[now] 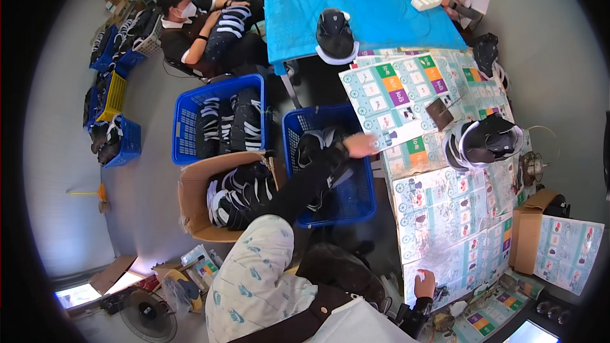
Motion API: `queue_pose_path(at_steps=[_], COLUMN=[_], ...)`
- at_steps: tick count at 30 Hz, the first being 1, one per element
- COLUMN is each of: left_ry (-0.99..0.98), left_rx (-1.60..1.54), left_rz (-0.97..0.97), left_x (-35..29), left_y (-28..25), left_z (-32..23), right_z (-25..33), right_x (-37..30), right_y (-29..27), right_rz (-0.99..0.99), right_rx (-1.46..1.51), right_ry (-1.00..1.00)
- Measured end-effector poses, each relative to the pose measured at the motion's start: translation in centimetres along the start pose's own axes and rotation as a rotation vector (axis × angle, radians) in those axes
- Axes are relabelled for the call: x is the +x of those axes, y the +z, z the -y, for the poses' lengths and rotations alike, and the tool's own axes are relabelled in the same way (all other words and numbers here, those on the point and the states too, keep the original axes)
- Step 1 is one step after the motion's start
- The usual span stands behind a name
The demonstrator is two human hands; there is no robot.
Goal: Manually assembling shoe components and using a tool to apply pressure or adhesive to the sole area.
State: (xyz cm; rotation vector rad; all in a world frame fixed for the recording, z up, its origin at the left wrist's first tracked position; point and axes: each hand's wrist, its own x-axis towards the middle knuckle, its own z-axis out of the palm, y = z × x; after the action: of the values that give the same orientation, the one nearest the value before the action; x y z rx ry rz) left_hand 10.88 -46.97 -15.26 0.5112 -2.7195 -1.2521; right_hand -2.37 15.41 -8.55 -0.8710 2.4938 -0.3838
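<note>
Left hand (361, 145): fingers curled, resting on the edge of the printed paper sheets (438, 216); whether it pinches a sheet, cannot tell.
Right hand (424, 282): closed loosely, knuckles pressed on the sheets' near edge.
Sheets: flat, glossy, overlapping across the table.
Blue basket (356, 200): plastic lattice, just left, dark shoes inside.
Shoe (486, 141): black, white-soled, on the sheets.
Cardboard box (203, 200): open, holding shoes.

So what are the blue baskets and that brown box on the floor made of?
The blue baskets look like hard plastic: glossy, with a moulded grid of holes in the walls. The brown box looks like cardboard: matte, with folded flaps. The left hand reaches over another blue basket of dark shoes, probably fabric and rubber.
</note>
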Motion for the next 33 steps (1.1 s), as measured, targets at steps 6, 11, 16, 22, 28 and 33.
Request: queue_pose_path(at_steps=[6, 11, 16, 22, 28, 33], left_ry=[-0.878, -0.934, -1.034, -1.149, -1.284, -1.424], left_rx=[-0.594, 0.005, -0.163, -0.135, -0.078, -0.001], left_rz=[0.480, 0.371, 0.094, 0.134, 0.344, 0.179], left_x=[-16.7, -27.7, -22.8, -23.3, -23.1, -22.9], left_y=[22.6, 33.4, 33.3, 32.1, 40.0, 41.3], left_z=[12.1, 24.7, 22.4, 26.5, 25.8, 23.1], right_z=[2.4, 7.5, 10.2, 10.9, 12.1, 11.3], right_x=[3.8, 8.7, 8.9, 9.0, 8.7, 8.2], right_y=[-0.3, 1.3, 1.3, 5.7, 7.1, 8.0], right_rz=[0.093, 0.216, 0.276, 0.416, 0.473, 0.436], right_rx=[-0.039, 0.021, -0.026, -0.018, -0.044, -0.081], right_ry=[-0.118, -0.167, -0.096, -0.064, 0.057, 0.026])
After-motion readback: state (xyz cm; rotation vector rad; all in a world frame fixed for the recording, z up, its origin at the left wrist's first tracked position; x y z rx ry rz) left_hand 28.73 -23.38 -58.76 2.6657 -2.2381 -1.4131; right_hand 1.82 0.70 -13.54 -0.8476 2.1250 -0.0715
